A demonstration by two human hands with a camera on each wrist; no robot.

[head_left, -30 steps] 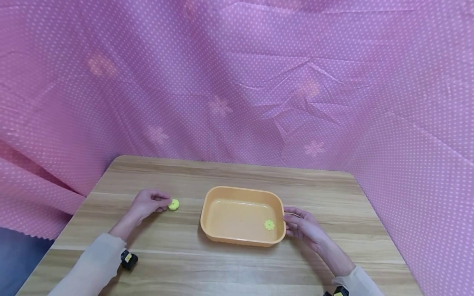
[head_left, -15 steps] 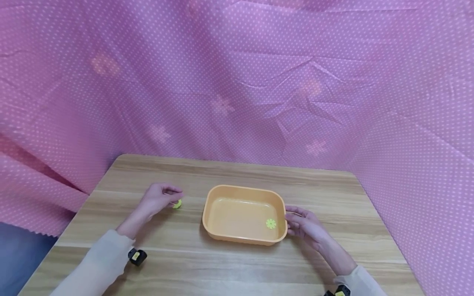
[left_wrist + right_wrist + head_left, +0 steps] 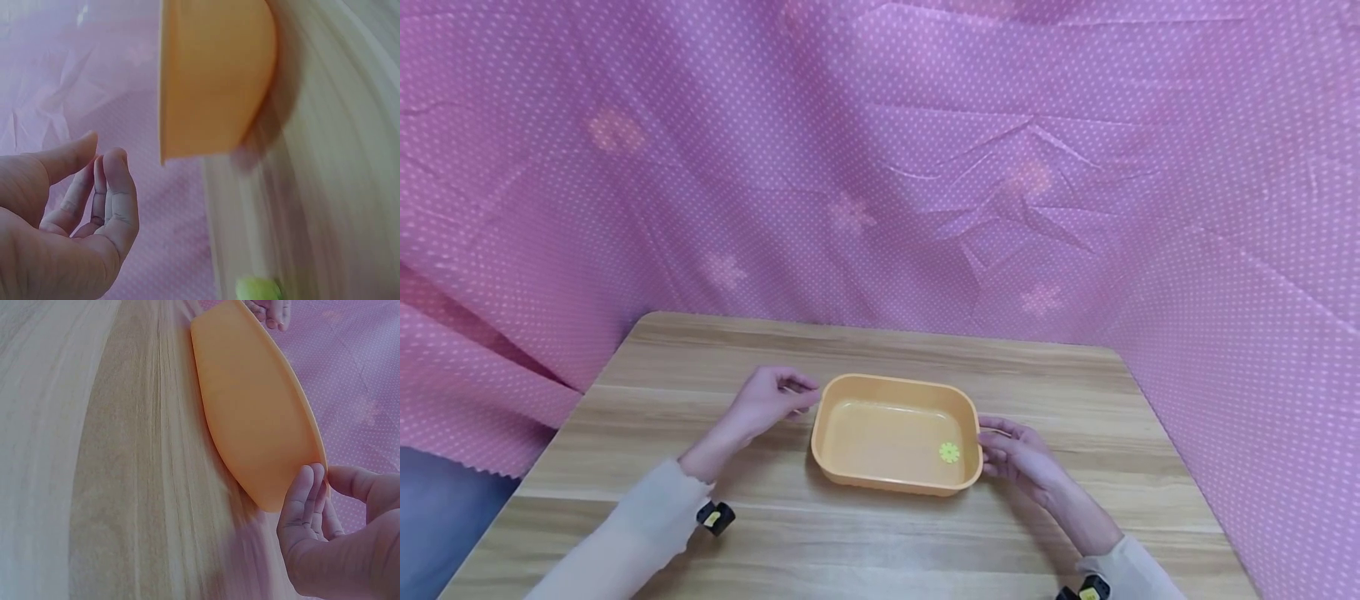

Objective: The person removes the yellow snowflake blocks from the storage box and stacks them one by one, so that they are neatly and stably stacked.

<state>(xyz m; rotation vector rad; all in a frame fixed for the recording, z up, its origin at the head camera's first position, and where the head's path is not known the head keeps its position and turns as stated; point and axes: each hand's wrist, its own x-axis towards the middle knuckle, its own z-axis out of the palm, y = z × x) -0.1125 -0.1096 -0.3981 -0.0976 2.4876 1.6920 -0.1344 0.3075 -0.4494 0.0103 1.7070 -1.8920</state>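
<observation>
An orange plastic basin [image 3: 887, 482] sits mid-table, with a yellow-green notched disc [image 3: 950, 452] on its floor near the right end. My left hand [image 3: 769, 402] is just off the basin's left end, fingers loosely bent and holding nothing; a small gap shows between thumb and fingertips [image 3: 115, 161]. Below it, a yellow-green rounded piece [image 3: 258, 288] lies on the table in the left wrist view; my hand hides it from the head view. My right hand [image 3: 1026, 462] pinches the rim of the basin's right end, thumb at the rim and fingers against the outer wall [image 3: 256, 406].
A wood-grain table [image 3: 880, 550] carries everything. Pink dotted cloth [image 3: 880, 167] hangs behind it and along both sides. Each wrist wears a small black camera, such as the left camera [image 3: 717, 518].
My left hand was at the yellow-green piece on the table, then moved right, away from it, to the basin's left end. My right hand and the basin stayed in place.
</observation>
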